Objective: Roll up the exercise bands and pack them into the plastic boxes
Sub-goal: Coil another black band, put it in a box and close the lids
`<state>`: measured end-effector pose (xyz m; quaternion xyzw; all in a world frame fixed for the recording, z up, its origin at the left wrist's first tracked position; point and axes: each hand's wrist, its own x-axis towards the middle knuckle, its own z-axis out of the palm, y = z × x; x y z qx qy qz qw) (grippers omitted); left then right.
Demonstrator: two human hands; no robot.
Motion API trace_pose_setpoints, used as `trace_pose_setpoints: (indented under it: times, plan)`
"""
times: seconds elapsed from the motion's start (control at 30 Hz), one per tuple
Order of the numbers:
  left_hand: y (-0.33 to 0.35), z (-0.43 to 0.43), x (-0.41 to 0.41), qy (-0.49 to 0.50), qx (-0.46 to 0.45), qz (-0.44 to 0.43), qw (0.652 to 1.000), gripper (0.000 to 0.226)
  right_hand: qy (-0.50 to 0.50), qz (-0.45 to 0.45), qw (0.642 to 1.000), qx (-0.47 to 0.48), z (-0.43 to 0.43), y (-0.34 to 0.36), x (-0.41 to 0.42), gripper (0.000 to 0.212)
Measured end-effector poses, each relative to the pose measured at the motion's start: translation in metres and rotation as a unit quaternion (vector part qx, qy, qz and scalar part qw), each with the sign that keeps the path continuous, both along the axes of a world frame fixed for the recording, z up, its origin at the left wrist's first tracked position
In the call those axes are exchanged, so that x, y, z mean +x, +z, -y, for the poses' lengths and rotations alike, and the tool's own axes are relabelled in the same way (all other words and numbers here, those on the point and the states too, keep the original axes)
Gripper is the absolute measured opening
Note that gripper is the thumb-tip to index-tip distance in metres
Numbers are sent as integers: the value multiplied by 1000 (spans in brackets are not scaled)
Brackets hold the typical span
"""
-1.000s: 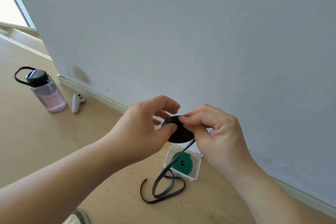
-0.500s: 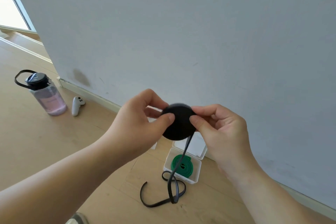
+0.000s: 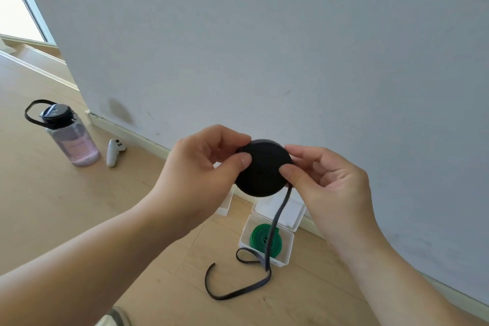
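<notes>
Thumbs and forefingers of both hands form the grip. The left hand (image 3: 201, 174) pinches the upper left edge of the black coil (image 3: 262, 169) and the right hand (image 3: 330, 188) pinches its right edge, holding the disc in the air. The loose tail (image 3: 284, 200) leaves the coil at its lower right, just under the right thumb. It hangs down to the floor and loops there in front of the open plastic box (image 3: 289, 249), which holds a rolled green band (image 3: 258, 237). Further winding probably draws the tail up from below, on the right hand's side.
</notes>
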<state>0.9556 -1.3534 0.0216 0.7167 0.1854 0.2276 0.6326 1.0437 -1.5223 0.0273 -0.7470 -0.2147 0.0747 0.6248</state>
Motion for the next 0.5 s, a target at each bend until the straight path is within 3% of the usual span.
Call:
trace_pose_setpoints:
  times: [0.07, 0.1, 0.23, 0.37, 0.5]
  plan:
    - [3, 0, 1, 10, -93, 2, 996, 18, -5, -11, 1000, 11, 0, 1, 1, 28]
    - [3, 0, 1, 10, -88, -9, 996, 17, -6, -7, 1000, 3, 0, 1, 1, 27]
    - [-3, 2, -5, -42, 182, -60, 981, 28, 11, 87, 991, -98, 2, -4, -1, 39]
    - [-8, 5, -6, -106, 308, -1, 946, 32, 33, 170, 979, -110, 2, -7, -4, 43]
    - [-2, 4, -2, -62, 201, -51, 976, 27, 15, 75, 994, -72, 2, -6, -1, 33]
